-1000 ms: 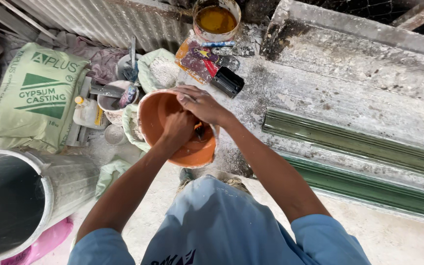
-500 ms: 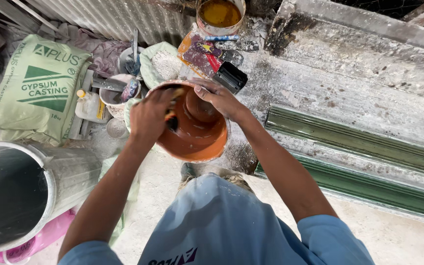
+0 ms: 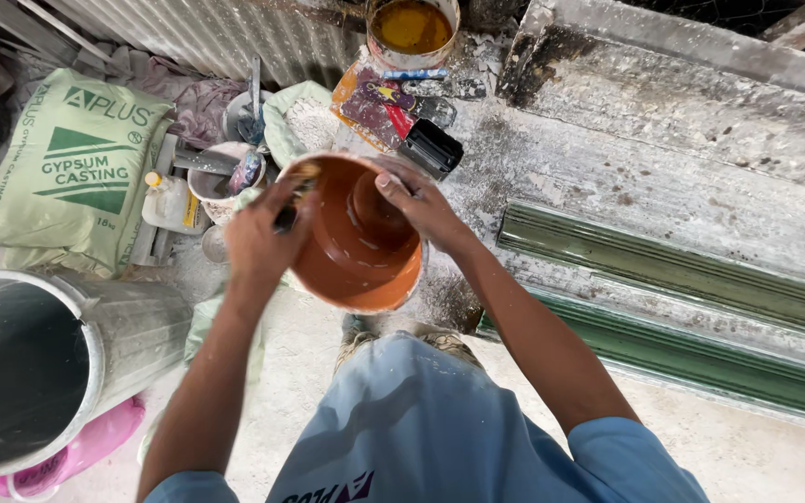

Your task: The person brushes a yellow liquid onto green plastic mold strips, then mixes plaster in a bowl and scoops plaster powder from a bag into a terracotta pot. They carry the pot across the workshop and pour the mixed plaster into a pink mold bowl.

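Note:
An orange round mould (image 3: 356,244), like a shallow bowl with a raised hub in its middle, is held up in front of me at chest height. My right hand (image 3: 418,202) grips its far right rim, thumb inside. My left hand (image 3: 263,237) holds the left rim and also clasps a dark-handled brush whose bristles (image 3: 305,174) show at the rim's top. Both forearms are dusted with white powder.
A pale green sack of powder (image 3: 67,168) lies at the left. A metal bin lined with plastic (image 3: 39,363) stands at the lower left. Small pots and tools (image 3: 225,172) crowd the ground. A tin of yellow liquid (image 3: 410,28) sits above. Green moulded strips (image 3: 682,279) lie on the plaster-stained bench.
The orange mould has been lifted and tilted toward me. My left hand moved from inside the bowl to its left rim, and my right hand shifted to the right rim.

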